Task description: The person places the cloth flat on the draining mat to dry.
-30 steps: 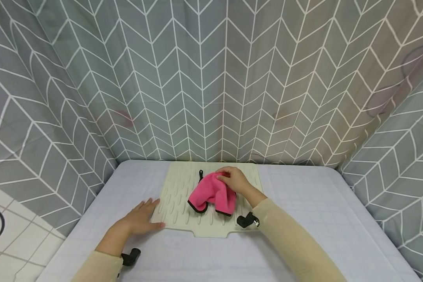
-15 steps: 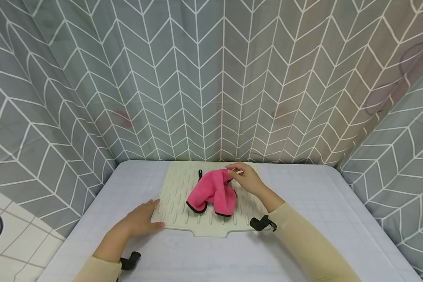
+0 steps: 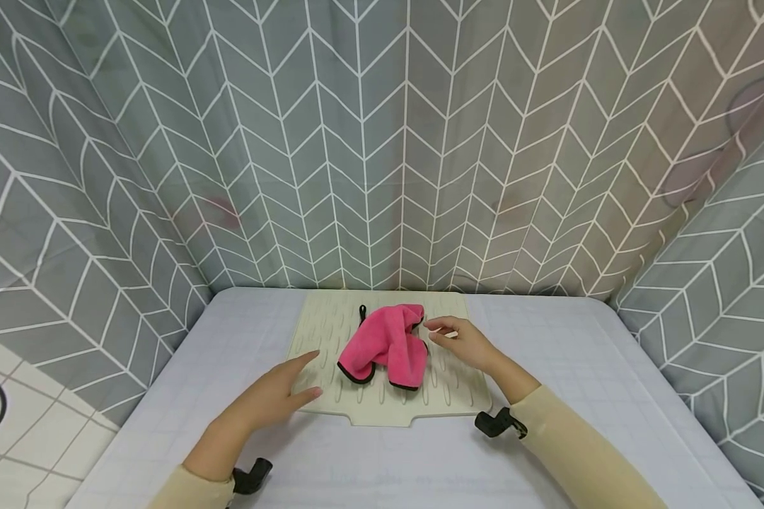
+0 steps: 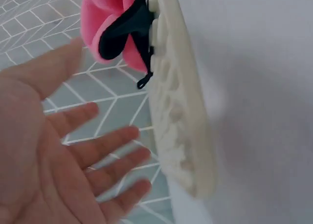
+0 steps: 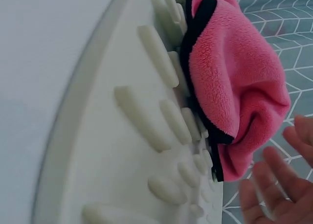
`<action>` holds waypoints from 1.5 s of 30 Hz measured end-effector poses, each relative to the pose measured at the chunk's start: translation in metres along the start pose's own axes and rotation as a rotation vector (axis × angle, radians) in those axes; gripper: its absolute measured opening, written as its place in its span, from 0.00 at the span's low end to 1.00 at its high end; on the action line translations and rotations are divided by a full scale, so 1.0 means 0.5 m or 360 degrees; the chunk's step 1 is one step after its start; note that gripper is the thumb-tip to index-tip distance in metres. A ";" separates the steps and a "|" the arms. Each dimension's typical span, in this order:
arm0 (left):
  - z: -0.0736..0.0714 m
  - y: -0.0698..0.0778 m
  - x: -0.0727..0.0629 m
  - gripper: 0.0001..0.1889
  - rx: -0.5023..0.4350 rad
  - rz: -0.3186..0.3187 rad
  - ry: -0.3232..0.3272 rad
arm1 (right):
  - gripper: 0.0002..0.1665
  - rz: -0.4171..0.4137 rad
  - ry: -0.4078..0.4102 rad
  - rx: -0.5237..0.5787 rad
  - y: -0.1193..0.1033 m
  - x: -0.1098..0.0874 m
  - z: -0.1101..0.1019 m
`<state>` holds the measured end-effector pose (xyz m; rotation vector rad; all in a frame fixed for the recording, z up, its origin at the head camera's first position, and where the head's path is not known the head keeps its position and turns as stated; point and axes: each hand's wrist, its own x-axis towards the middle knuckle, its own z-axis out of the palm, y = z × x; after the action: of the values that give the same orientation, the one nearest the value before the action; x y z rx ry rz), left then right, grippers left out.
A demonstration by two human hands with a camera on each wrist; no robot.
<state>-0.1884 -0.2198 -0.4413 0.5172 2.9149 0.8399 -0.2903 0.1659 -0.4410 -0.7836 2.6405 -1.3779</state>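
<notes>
A pink cloth (image 3: 391, 343) with a black edge and a small black loop lies crumpled on a cream washboard-like board (image 3: 318, 399) with raised ridges. My left hand (image 3: 274, 396) hovers over the board's left edge, fingers apart and thumb spread, holding nothing. In the left wrist view its palm (image 4: 54, 160) faces the board, away from the cloth. Just right of the cloth is my right hand (image 3: 465, 343), its fingers loosely bent and holding nothing. The right wrist view shows those fingers (image 5: 276, 185) beside the cloth's folded edge.
The board rests on a table with a white cover (image 3: 579, 367). A grey curtain with white chevrons (image 3: 382, 177) stands behind and on both sides. Black wrist mounts (image 3: 496, 422) sit at both sleeves.
My right hand has let go of the cloth and drawn back to the right and towards me. The left hand has lifted off the board's edge and moved right, over the board.
</notes>
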 end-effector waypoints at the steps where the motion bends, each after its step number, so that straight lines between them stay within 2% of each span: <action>1: 0.005 0.001 0.005 0.37 -0.0040 0.0003 -0.0004 | 0.20 0.0004 -0.0050 -0.0004 0.003 -0.001 0.000; 4: 0.021 0.006 0.022 0.33 -0.0163 0.0012 -0.0025 | 0.22 0.0017 -0.0194 0.0009 0.010 -0.001 0.000; 9: 0.041 0.024 0.040 0.28 -0.0342 0.0066 -0.0106 | 0.22 0.0067 -0.0325 0.0077 0.015 0.001 0.004; 14: 0.053 0.035 0.052 0.27 -0.0459 0.0086 -0.0133 | 0.22 0.0125 -0.0377 0.0192 0.017 0.001 0.009; 20: 0.067 0.036 0.068 0.25 -0.0570 0.0091 -0.0051 | 0.20 0.0112 -0.0363 0.0303 0.025 0.004 0.020; 24: 0.073 0.041 0.078 0.23 -0.0604 0.0026 0.0117 | 0.18 0.0138 -0.0265 0.0316 0.032 0.005 0.025; 27: 0.074 0.047 0.083 0.21 -0.0602 -0.0024 0.0321 | 0.17 0.0163 -0.0142 0.0307 0.028 0.006 0.023; 31: 0.068 0.047 0.089 0.20 -0.0593 -0.0017 0.0578 | 0.17 0.0178 -0.0013 0.0314 0.019 0.003 0.011; 34: 0.060 0.041 0.093 0.20 -0.0596 -0.0008 0.0697 | 0.18 0.0181 0.0052 0.0308 0.015 -0.001 -0.003; 37: 0.049 0.035 0.096 0.22 -0.0611 -0.0051 0.0737 | 0.19 0.0198 0.0126 0.0300 0.015 -0.006 -0.018; 41: 0.034 0.024 0.098 0.26 -0.0595 -0.0112 0.0728 | 0.21 0.0189 0.0242 0.0310 0.017 -0.016 -0.031; 45: 0.024 0.008 0.102 0.28 -0.0549 -0.0126 0.0740 | 0.23 0.0139 0.0363 0.0344 0.020 -0.026 -0.036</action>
<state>-0.2334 -0.1937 -0.4477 0.1950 3.0371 1.5962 -0.2880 0.1902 -0.4401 -0.5075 2.5842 -1.7854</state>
